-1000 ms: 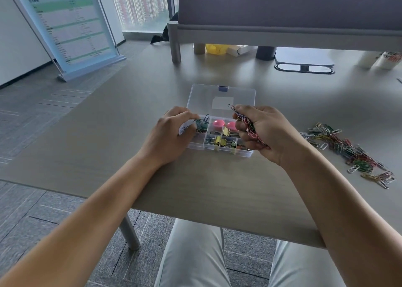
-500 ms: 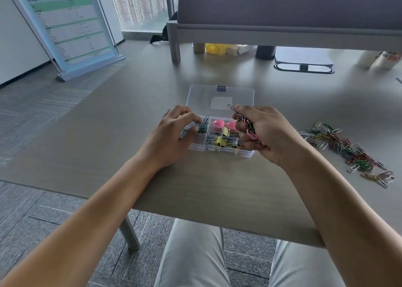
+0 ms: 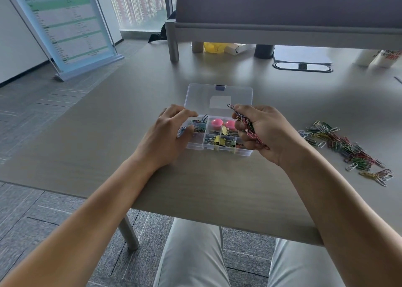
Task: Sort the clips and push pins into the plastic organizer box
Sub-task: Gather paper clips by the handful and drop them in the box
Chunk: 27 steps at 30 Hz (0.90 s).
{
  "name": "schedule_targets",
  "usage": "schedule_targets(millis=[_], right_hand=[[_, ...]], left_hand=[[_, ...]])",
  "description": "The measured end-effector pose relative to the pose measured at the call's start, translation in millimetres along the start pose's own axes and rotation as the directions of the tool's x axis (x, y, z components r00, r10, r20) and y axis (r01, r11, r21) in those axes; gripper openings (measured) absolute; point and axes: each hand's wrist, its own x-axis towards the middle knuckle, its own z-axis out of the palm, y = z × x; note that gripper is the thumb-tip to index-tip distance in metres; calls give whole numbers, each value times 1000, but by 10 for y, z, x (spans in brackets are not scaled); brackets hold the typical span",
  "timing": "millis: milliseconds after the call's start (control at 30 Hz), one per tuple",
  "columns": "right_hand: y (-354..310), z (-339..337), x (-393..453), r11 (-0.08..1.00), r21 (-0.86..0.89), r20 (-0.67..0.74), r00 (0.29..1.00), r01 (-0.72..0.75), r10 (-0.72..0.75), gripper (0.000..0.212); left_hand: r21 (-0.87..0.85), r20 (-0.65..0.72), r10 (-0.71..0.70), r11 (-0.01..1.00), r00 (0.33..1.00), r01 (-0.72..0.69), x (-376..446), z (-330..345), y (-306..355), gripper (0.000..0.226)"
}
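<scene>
Wiry paper clips (image 3: 245,125) (glossy, multicoloured) in fisted right hand (image 3: 264,132)

I note a clear organizer box (image 3: 218,95); pink push pins (image 3: 216,123); yellow binder clips (image 3: 218,139); multicoloured paper clips (image 3: 341,145); grey wood-grain worktop (image 3: 108,134); grey carpet floor (image 3: 32,210).

**What Is on the Desk**

The desk (image 3: 108,147) is wide, flat and grey-brown. A clear plastic box (image 3: 217,134) sits on it near the front edge, with its lid (image 3: 202,97) lying open flat behind it. To the right of the box, well apart from it, lies a pile of paper clips (image 3: 345,147) in many colors. Far behind the box stands a grey screen (image 3: 282,4) on a metal leg (image 3: 173,45). Under the screen, a yellow thing (image 3: 213,47) and a dark cup (image 3: 264,51) sit on the desk.
</scene>
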Motion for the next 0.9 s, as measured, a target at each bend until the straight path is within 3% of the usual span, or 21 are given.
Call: schedule_targets(millis=[267,467,667,900], right_hand=[[4,-7,2,1000,10,-5,1000,-1,1,25],[10,-7,8,1000,-1,-10,1000,0,0,25],[7,-13,18,1000,7,-15,1000,-1,1,26],[14,-19,13,1000,14,-26,1000,5,-5,25]], left_hand=[[-2,-31,-16,1000,999,16,8,17,-24,20],[-56,8,-84,995,996,84,46,-5,8,37],[-55,-16,-112,992,994,111,132,-59,37,11],[-55,16,-75,996,997,76,254,-119,71,1]])
